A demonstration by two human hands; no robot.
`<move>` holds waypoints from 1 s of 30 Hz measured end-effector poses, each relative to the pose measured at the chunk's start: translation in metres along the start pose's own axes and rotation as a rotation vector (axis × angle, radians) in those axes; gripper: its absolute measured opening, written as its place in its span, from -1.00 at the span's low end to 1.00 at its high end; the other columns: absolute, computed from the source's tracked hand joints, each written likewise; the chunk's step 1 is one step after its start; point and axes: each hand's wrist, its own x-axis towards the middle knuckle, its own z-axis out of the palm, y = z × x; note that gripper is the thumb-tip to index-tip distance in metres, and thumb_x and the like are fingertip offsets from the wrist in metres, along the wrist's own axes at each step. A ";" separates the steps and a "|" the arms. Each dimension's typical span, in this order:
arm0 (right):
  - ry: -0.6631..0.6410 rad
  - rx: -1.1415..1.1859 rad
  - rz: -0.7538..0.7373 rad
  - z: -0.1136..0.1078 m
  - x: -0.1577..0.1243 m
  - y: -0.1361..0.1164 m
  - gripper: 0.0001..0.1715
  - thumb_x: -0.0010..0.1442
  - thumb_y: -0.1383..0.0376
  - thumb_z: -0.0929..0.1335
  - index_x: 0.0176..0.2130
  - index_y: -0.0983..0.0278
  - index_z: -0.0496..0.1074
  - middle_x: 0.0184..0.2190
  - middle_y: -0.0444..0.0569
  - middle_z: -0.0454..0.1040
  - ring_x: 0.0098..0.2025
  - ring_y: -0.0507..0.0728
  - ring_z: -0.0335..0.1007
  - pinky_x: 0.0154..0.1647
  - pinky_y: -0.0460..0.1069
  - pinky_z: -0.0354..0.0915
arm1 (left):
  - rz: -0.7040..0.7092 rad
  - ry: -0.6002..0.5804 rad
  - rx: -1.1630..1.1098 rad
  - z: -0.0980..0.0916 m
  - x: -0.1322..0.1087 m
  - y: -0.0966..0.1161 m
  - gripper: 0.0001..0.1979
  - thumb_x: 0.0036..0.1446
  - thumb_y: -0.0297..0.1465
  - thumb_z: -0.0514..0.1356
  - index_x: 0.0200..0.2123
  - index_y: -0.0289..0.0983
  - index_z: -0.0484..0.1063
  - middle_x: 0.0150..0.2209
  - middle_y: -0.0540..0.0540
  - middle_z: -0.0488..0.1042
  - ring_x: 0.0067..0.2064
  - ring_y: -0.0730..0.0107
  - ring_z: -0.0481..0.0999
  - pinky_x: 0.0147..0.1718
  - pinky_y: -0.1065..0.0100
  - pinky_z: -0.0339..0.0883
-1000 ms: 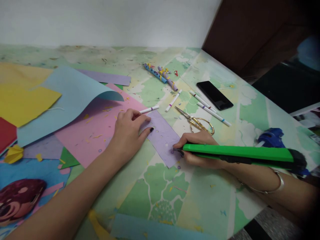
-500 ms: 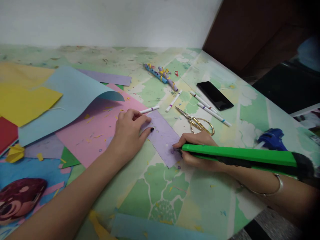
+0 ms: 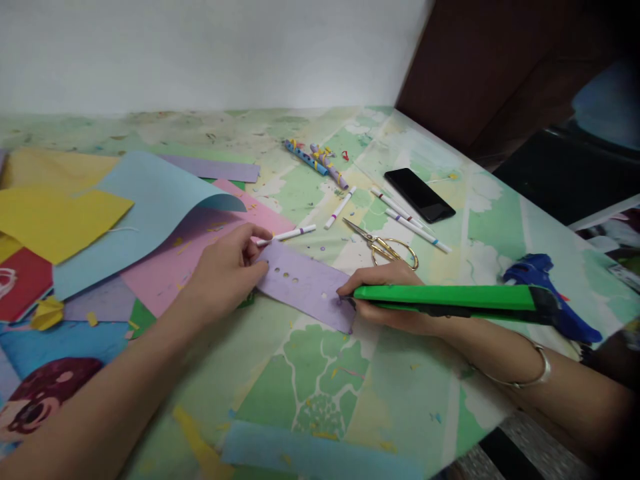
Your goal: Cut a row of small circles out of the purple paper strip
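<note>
A light purple paper strip (image 3: 310, 283) with several small holes in a row lies slanted on the table. My left hand (image 3: 225, 263) pinches its far left end, the thumb on top and the fingers curled. My right hand (image 3: 383, 297) is closed around a green utility knife (image 3: 445, 297) with a black end. The knife's tip touches the strip near its right end, beside a hole; the blade is mostly hidden by the fingers. Close to the left fingertips lies a white marker (image 3: 295, 233). Gold-handled scissors (image 3: 383, 243) rest just beyond my right hand.
Coloured paper sheets (image 3: 125, 213) cover the left side. At the back lie two decorated paper tubes (image 3: 305, 157), more white markers (image 3: 341, 208) and a black phone (image 3: 419, 193). A blue glue gun (image 3: 537, 277) sits at the right. A blue paper strip (image 3: 320, 450) lies in front.
My left hand has moved left, and the purple strip's left end has swung left and towards me with it. The knife tip stays near the strip's right end. The view has shifted slightly.
</note>
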 end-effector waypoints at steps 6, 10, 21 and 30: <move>-0.092 0.076 -0.018 -0.006 0.002 0.003 -0.76 0.00 0.39 0.31 -0.34 0.31 0.56 -0.44 -0.06 0.60 -0.43 0.01 0.50 -0.41 -0.15 0.30 | 0.047 -0.326 0.326 -0.021 -0.010 -0.014 -0.74 -0.07 -0.26 0.18 -0.25 -0.15 0.29 -0.59 0.06 0.36 -0.62 0.34 0.29 -0.60 0.35 0.05; -0.120 0.098 -0.016 -0.007 0.002 0.005 -0.78 0.03 0.38 0.32 -0.31 0.32 0.56 -0.44 -0.08 0.59 -0.44 -0.01 0.47 -0.40 -0.15 0.28 | 0.285 0.029 0.498 0.003 -0.011 0.005 -0.67 -0.04 -0.17 0.26 -0.26 -0.23 0.35 -0.24 -0.21 0.39 -0.18 0.01 0.37 -0.26 0.13 0.25; -0.123 0.122 -0.014 -0.007 0.000 0.013 -0.76 -0.01 0.46 0.35 -0.31 0.28 0.55 -0.49 -0.17 0.55 -0.50 -0.05 0.37 -0.47 -0.19 0.24 | 0.518 -0.189 0.144 0.043 -0.009 0.017 -0.71 0.16 -0.22 0.18 -0.05 -0.15 0.38 -0.11 -0.12 0.31 -0.09 0.18 0.27 -0.09 0.10 0.19; -0.111 0.118 -0.009 -0.007 0.001 0.013 -0.76 -0.01 0.43 0.35 -0.30 0.27 0.56 -0.45 -0.15 0.58 -0.47 -0.04 0.41 -0.45 -0.19 0.24 | 0.530 -0.180 0.145 0.046 -0.006 0.016 -0.71 0.15 -0.23 0.21 -0.07 -0.16 0.40 -0.14 -0.12 0.32 -0.11 0.17 0.29 -0.12 0.09 0.22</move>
